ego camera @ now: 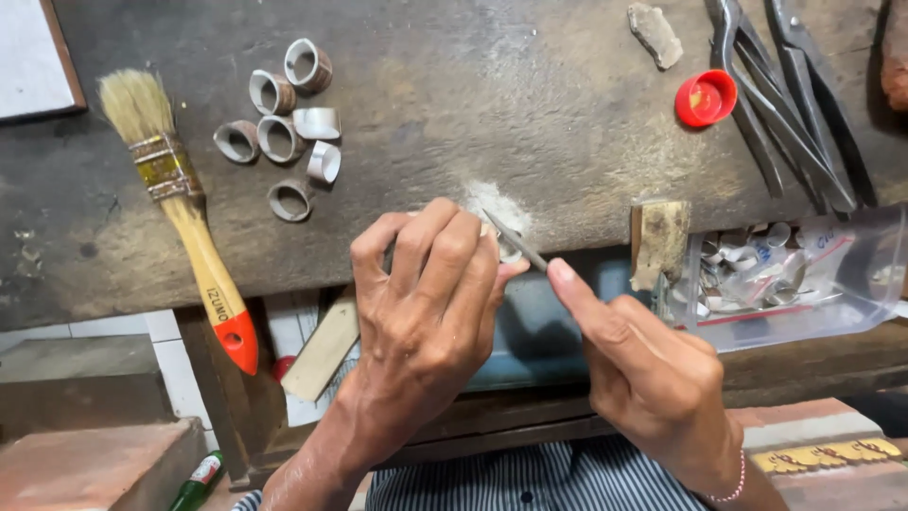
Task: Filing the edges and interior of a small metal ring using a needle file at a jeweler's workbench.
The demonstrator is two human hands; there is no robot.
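Note:
My left hand [427, 312] is closed around a small silver ring piece [511, 252], pressed against the front edge of the dark wooden workbench [473, 104]. Most of the piece is hidden by my fingers. My right hand [643, 364] grips a thin metal file [515, 241], with the forefinger stretched along it. The file's tip lies across the ring piece. A patch of pale filing dust [492, 201] sits on the bench just beyond.
Several silver ring blanks [284, 132] lie at the back left beside a paintbrush [180, 199] with a wooden handle. Pliers and shears [785, 95], a red cap [706, 97] and a stone chip [654, 34] lie at the back right. A clear plastic bag [785, 274] of metal pieces rests at the right edge.

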